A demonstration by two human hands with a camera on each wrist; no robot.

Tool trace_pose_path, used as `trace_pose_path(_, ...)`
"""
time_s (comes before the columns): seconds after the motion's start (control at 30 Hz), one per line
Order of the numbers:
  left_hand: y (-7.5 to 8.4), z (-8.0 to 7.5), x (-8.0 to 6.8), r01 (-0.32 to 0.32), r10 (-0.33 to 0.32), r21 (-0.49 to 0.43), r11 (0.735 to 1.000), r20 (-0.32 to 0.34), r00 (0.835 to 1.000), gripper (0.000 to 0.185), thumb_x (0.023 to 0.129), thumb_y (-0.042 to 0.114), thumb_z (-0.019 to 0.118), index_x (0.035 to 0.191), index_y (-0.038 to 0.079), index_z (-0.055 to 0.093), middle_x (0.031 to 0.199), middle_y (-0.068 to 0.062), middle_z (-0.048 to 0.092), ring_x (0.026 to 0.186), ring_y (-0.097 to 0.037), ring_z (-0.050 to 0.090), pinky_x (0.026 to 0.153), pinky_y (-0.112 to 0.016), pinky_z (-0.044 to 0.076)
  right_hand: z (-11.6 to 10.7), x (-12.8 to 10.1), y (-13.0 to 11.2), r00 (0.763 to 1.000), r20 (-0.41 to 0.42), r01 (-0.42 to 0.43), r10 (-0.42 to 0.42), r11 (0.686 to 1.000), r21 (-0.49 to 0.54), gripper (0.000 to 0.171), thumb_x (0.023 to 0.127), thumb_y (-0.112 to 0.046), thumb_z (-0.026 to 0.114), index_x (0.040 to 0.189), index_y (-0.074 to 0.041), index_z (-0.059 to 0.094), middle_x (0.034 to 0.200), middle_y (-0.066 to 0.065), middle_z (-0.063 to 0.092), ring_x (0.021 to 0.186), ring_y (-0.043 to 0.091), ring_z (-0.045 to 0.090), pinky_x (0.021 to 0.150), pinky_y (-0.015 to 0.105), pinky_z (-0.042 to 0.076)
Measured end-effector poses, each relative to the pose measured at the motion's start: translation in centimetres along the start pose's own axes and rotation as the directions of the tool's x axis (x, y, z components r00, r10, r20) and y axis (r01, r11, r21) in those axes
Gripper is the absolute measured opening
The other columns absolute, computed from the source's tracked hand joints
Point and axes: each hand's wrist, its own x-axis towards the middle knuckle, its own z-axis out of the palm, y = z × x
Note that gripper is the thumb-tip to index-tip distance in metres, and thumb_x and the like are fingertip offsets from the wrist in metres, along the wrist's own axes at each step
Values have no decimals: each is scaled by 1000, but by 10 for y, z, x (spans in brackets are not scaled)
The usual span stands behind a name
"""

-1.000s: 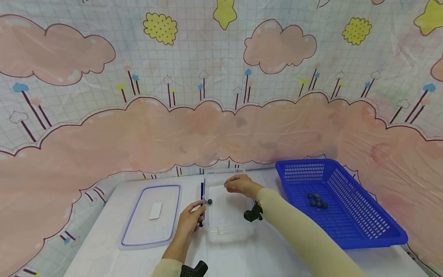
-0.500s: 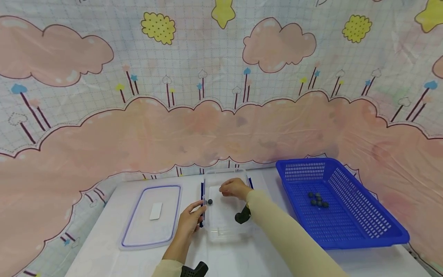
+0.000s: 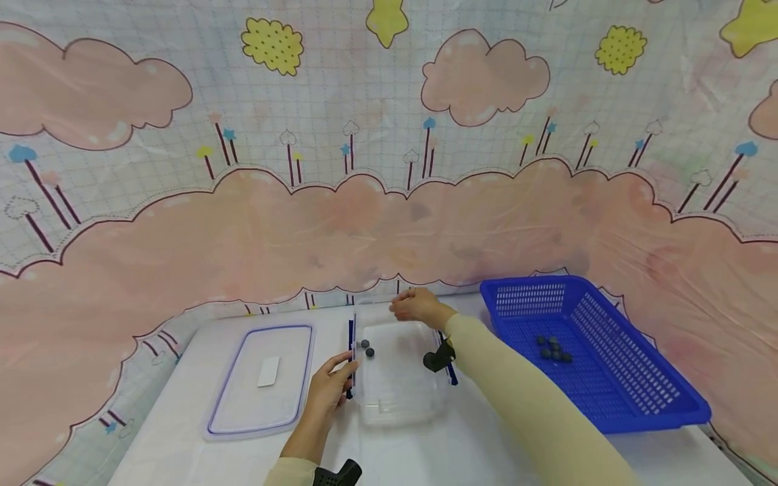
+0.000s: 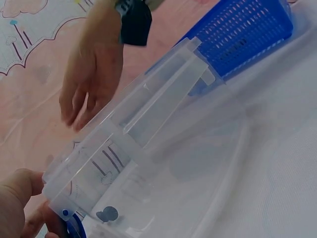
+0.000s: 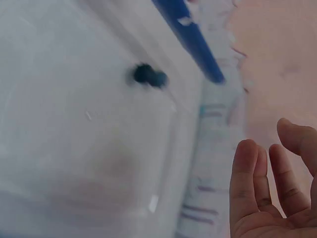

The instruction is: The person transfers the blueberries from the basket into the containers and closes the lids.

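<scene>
A clear plastic box with dark blue side latches stands in the middle of the table. Two small dark balls lie close together by its left wall; they also show through the plastic in the left wrist view as dark balls. My left hand holds the box's left side, thumb at the rim and fingers by the blue latch. Over the far end of the box is my right hand, its fingers loosely bent and nothing between them, as the right wrist view of the hand shows.
To the right, a blue plastic basket holds several dark balls. A clear lid with a blue seal lies left of the box, a white label on it. Behind the table hangs a printed cloth.
My right hand first moved left inside the box, then rose toward its far end. A second dark ball now lies beside the first. The left hand has stayed at the box's side.
</scene>
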Motion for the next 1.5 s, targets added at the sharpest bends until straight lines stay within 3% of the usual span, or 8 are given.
trace_pose_path(0.3,1,-1,0,-9,9,-6,1000,-1,1000,43,92,25,68,133,11,61,73,3,55,63,-7,48,51,-19,37,-112,-25,-21,987,-150,39,-53,994,-100,44,98,-6,56,134,17,45,134,33,51,101,21,64,103,41,46)
trace_pose_path(0.43,2,-2,0,-18,18,-14,1000,-6,1000,42,92,23,67,132,11,61,72,4,54,62,-6,48,50,-18,37,-160,-46,-18,979,-190,51,-68,994,-95,51,100,-6,52,141,19,35,141,36,41,89,4,61,106,40,42)
trace_pose_path(0.67,4,-3,-1,-4,4,-7,1000,-12,1000,42,93,23,67,133,11,61,73,3,54,63,-7,48,52,-19,37,-220,-79,3,975,-221,-12,-8,996,-93,59,104,-18,46,146,17,24,151,34,27,89,-5,56,113,43,32)
trace_pose_path(0.8,3,-3,-1,0,0,-5,1000,-15,1000,42,93,23,67,133,12,61,74,3,55,63,-6,49,52,-19,37,-237,-95,23,966,-259,-60,24,989,-133,58,104,-19,46,144,19,26,151,36,26,94,-1,59,111,43,33)
trace_pose_path(0.9,2,-3,-1,-2,2,-8,1000,-15,1000,42,93,24,67,133,11,61,74,3,56,62,-6,49,52,-19,37,-242,-104,38,953,-298,-106,52,980,-167,58,104,-19,46,144,19,28,150,36,28,113,22,63,111,45,35)
trace_pose_path(1.0,2,-3,-1,-4,4,-11,1000,-14,1000,43,92,23,67,133,11,61,74,3,55,62,-6,49,51,-19,37,-244,-110,53,942,-328,-138,63,968,-211,55,104,-17,46,141,21,32,147,37,33,132,43,46,109,47,37)
trace_pose_path(1.27,-1,0,0,-11,10,-17,1000,-3,1000,43,92,23,67,132,10,61,72,4,54,62,-6,48,50,-18,37,-250,-118,98,920,-391,-168,-8,894,-414,43,96,-12,58,122,21,54,116,35,62,103,45,65,90,50,52)
trace_pose_path(1.5,-1,2,0,-6,6,-11,1000,-2,1000,42,92,23,67,132,11,61,72,4,54,62,-6,48,50,-18,37,-249,-121,120,918,-397,-200,-6,857,-476,37,93,-15,61,114,16,61,108,31,65,90,35,67,83,49,53)
